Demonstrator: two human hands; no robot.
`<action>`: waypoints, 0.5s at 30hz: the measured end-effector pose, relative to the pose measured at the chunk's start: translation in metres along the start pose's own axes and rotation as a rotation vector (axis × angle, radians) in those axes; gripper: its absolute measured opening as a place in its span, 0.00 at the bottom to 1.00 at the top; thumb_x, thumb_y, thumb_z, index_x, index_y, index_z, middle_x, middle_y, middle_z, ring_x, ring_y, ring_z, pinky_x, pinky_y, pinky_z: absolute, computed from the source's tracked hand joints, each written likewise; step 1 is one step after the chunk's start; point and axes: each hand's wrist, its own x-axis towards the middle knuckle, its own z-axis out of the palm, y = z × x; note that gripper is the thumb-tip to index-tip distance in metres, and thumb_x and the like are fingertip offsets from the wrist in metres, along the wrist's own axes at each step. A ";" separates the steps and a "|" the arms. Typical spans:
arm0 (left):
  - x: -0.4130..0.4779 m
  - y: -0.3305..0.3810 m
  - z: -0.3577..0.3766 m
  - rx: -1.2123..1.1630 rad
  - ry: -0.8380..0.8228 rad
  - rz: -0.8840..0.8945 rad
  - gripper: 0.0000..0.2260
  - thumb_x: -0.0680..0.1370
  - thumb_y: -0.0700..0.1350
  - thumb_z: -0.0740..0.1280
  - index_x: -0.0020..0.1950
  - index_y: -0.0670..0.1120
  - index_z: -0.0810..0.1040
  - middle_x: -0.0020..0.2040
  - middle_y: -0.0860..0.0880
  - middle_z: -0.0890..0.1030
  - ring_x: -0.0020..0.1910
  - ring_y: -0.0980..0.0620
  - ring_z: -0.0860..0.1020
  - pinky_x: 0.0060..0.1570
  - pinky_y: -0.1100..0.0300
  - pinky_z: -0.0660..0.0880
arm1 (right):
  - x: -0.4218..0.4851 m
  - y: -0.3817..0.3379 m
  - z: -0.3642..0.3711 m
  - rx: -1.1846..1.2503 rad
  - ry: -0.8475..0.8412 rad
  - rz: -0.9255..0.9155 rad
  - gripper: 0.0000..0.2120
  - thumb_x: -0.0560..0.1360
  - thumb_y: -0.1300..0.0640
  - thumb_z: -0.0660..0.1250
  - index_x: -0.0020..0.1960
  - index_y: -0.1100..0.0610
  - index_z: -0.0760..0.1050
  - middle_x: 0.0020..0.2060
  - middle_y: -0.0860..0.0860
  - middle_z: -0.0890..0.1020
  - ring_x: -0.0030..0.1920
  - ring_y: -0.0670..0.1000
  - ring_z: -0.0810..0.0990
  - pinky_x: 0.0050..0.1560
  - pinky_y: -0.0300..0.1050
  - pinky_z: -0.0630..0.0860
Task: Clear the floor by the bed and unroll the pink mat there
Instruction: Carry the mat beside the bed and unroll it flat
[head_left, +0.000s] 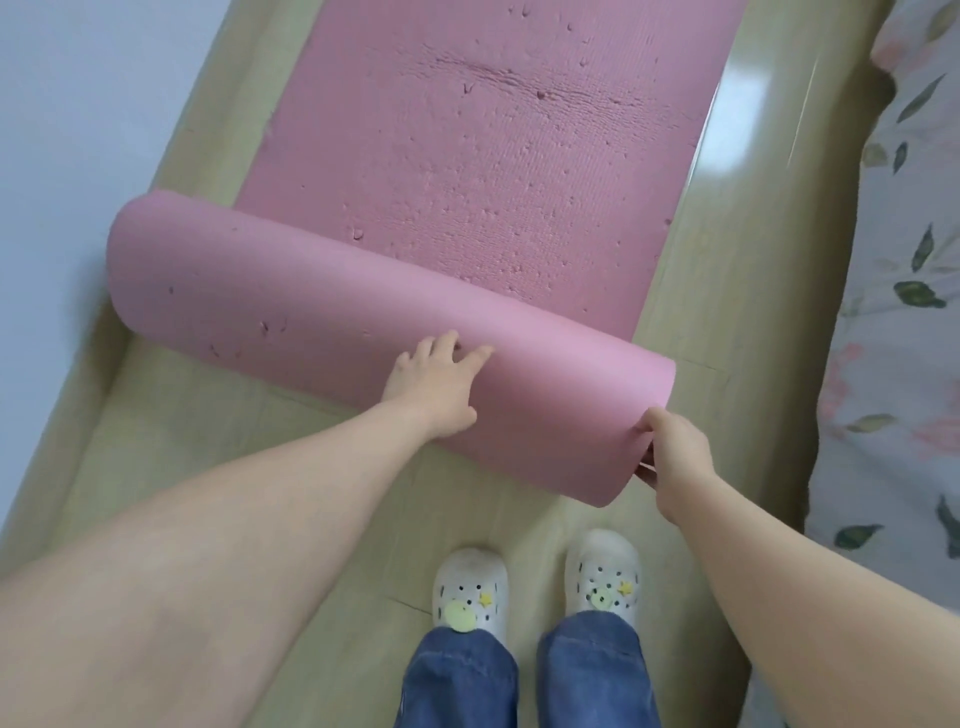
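Head view: pink mat (467, 182) mid-unroll, roll pressed by spread fingers (475, 356) of left hand (434, 387), end pinched by right hand (678, 457); remainder to be rolled toward clogs (470, 587).

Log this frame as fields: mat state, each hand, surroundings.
mat: pink mat, far part flat on the floor, near part in a roll
left hand: rests on top of the roll, fingers spread
right hand: pinches the roll's right end edge
bed: floral cover, along the mat's right side
feet: white clogs, just short of the roll
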 end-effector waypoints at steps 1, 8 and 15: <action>-0.003 0.000 0.001 -0.038 -0.003 0.005 0.33 0.75 0.49 0.66 0.76 0.55 0.53 0.76 0.46 0.55 0.75 0.44 0.56 0.69 0.49 0.61 | -0.005 0.000 0.002 0.022 -0.015 0.000 0.05 0.75 0.56 0.61 0.46 0.57 0.71 0.42 0.54 0.74 0.44 0.56 0.72 0.42 0.46 0.73; -0.032 0.011 0.026 -0.044 0.010 -0.039 0.37 0.75 0.48 0.65 0.77 0.56 0.46 0.69 0.45 0.65 0.69 0.43 0.64 0.63 0.49 0.66 | -0.028 0.029 -0.003 -0.013 -0.027 -0.102 0.09 0.79 0.57 0.59 0.58 0.55 0.73 0.52 0.53 0.77 0.47 0.54 0.76 0.50 0.47 0.74; -0.077 0.015 0.062 -0.098 0.070 -0.091 0.25 0.73 0.41 0.62 0.70 0.50 0.62 0.78 0.52 0.51 0.78 0.48 0.47 0.74 0.48 0.53 | -0.044 0.061 -0.019 0.048 -0.135 0.080 0.16 0.79 0.40 0.56 0.55 0.52 0.70 0.48 0.52 0.79 0.49 0.56 0.79 0.54 0.51 0.77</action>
